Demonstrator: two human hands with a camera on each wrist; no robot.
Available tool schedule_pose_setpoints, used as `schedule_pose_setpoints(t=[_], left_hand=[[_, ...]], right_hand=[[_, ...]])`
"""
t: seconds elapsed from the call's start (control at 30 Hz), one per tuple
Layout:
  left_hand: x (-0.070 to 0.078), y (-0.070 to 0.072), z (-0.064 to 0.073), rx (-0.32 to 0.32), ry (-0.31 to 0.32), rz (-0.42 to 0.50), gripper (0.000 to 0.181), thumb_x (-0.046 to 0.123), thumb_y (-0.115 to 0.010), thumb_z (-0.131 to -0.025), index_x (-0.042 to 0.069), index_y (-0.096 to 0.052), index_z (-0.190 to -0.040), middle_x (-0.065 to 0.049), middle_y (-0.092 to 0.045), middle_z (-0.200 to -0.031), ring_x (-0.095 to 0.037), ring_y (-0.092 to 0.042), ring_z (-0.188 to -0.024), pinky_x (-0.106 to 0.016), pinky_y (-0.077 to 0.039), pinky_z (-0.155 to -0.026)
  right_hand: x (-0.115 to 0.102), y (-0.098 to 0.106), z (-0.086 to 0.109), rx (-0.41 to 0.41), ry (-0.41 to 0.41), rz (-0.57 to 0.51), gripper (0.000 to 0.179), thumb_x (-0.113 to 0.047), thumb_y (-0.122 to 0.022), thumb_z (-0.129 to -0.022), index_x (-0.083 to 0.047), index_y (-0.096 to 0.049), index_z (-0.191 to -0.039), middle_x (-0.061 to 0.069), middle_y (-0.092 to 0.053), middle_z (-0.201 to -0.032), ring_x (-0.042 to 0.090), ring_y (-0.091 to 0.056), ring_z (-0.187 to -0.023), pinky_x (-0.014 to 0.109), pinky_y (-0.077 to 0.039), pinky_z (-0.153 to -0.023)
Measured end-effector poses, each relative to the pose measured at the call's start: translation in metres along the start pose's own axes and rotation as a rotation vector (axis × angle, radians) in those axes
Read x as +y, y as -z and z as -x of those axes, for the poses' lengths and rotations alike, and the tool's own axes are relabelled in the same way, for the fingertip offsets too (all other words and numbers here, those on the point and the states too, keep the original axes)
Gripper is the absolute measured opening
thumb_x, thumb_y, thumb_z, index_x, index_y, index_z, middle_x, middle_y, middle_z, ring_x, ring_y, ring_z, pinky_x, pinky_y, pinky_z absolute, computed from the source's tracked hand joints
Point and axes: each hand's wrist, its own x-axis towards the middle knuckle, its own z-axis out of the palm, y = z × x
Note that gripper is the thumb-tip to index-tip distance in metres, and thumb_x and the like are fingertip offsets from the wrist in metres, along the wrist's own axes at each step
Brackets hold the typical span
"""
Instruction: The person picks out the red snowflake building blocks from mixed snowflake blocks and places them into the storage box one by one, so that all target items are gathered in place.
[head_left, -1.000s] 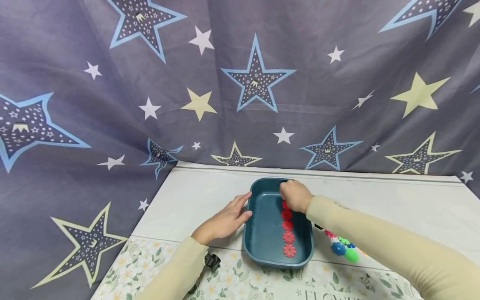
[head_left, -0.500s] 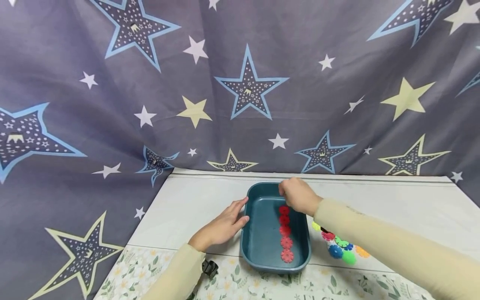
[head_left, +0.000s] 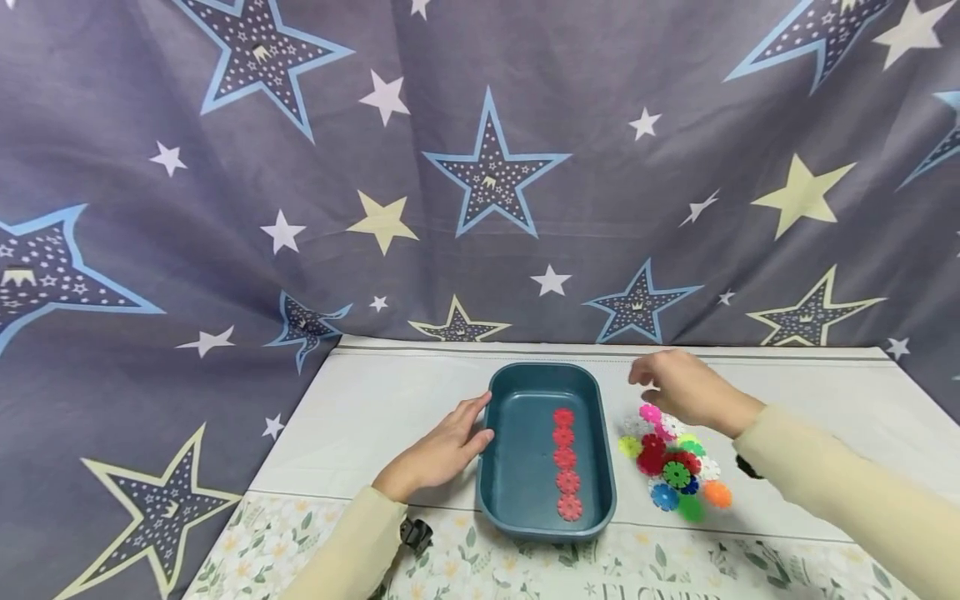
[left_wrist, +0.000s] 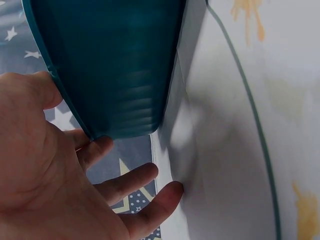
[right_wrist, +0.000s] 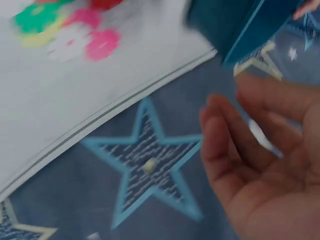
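In the head view a dark teal tray (head_left: pixel 525 467) stands on the table, with a straight column of red snowflake discs (head_left: pixel 565 457) along the right part of its floor. My left hand (head_left: pixel 442 450) rests against the tray's left rim, thumb and fingertips at the edge; in the left wrist view its fingers are spread beside the teal wall (left_wrist: pixel 115 75). My right hand (head_left: pixel 686 387) is in the air over the far end of a pile of mixed snowflake discs (head_left: pixel 677 475), right of the tray. The right wrist view shows its fingers loosely bent, nothing between them.
The pile holds pink, white, red, green, blue, yellow and orange discs. White cloth with a floral front part (head_left: pixel 465 558) covers the table. Behind the table's back edge hangs a grey curtain (head_left: pixel 450 108) with stars.
My right hand has left the far right corner of the tray and moved right, over the disc pile, which now shows more fully. The left hand stays at the tray's rim.
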Motion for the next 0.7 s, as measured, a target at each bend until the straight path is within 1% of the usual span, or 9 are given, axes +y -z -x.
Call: schedule_pose_setpoints(t=[0.17,0.23,0.37,0.43,0.5,0.7], left_hand=[[-0.002,-0.001,0.001,-0.002,0.005,-0.011,0.062,0.041,-0.035,-0.103,0.009,-0.017,-0.152,-0.007,-0.025,-0.151,-0.023,-0.022,-0.138,-0.043,-0.025,-0.108],[-0.002,0.000,0.001,-0.001,0.004,-0.015,0.062,0.041,-0.035,-0.103,0.009,-0.017,-0.152,-0.007,-0.025,-0.151,-0.023,-0.022,-0.138,-0.042,-0.025,-0.109],[-0.001,0.001,0.000,-0.005,0.004,-0.014,0.062,0.042,-0.034,-0.103,0.009,-0.016,-0.152,-0.007,-0.024,-0.151,-0.022,-0.021,-0.138,-0.041,-0.024,-0.109],[0.000,0.002,0.000,-0.010,0.007,-0.010,0.062,0.042,-0.034,-0.103,0.010,-0.016,-0.152,-0.007,-0.024,-0.152,-0.022,-0.021,-0.139,-0.042,-0.025,-0.109],[0.000,0.002,0.000,-0.014,0.011,-0.006,0.062,0.043,-0.033,-0.103,0.011,-0.015,-0.152,-0.007,-0.023,-0.152,-0.022,-0.020,-0.139,-0.042,-0.024,-0.109],[-0.001,0.001,0.000,-0.016,0.005,-0.011,0.062,0.043,-0.033,-0.103,0.010,-0.015,-0.152,-0.007,-0.023,-0.152,-0.023,-0.020,-0.139,-0.042,-0.024,-0.109]], right_hand=[[0.022,0.001,0.027,-0.112,-0.023,-0.041,0.024,0.006,-0.076,-0.072,-0.005,-0.070,-0.092,0.002,-0.066,-0.087,0.022,-0.062,-0.080,0.040,-0.053,-0.070],[0.027,-0.001,0.037,-0.167,-0.030,-0.072,0.025,0.004,-0.077,-0.073,-0.004,-0.069,-0.095,0.004,-0.066,-0.090,0.024,-0.062,-0.081,0.040,-0.052,-0.070],[0.031,-0.010,0.052,-0.261,-0.087,-0.130,0.029,0.001,-0.077,-0.074,-0.004,-0.068,-0.101,0.005,-0.065,-0.094,0.024,-0.061,-0.082,0.039,-0.052,-0.070],[0.032,-0.015,0.058,-0.279,-0.112,-0.144,0.030,0.000,-0.077,-0.074,-0.004,-0.068,-0.102,0.004,-0.064,-0.095,0.025,-0.060,-0.083,0.039,-0.051,-0.070],[0.033,-0.020,0.062,-0.280,-0.135,-0.154,0.032,0.000,-0.077,-0.074,-0.004,-0.067,-0.104,0.004,-0.063,-0.097,0.024,-0.059,-0.084,0.039,-0.051,-0.071],[0.033,-0.032,0.065,-0.241,-0.140,-0.152,0.035,-0.005,-0.080,-0.073,-0.004,-0.067,-0.105,0.001,-0.063,-0.096,0.021,-0.059,-0.083,0.037,-0.051,-0.071]])
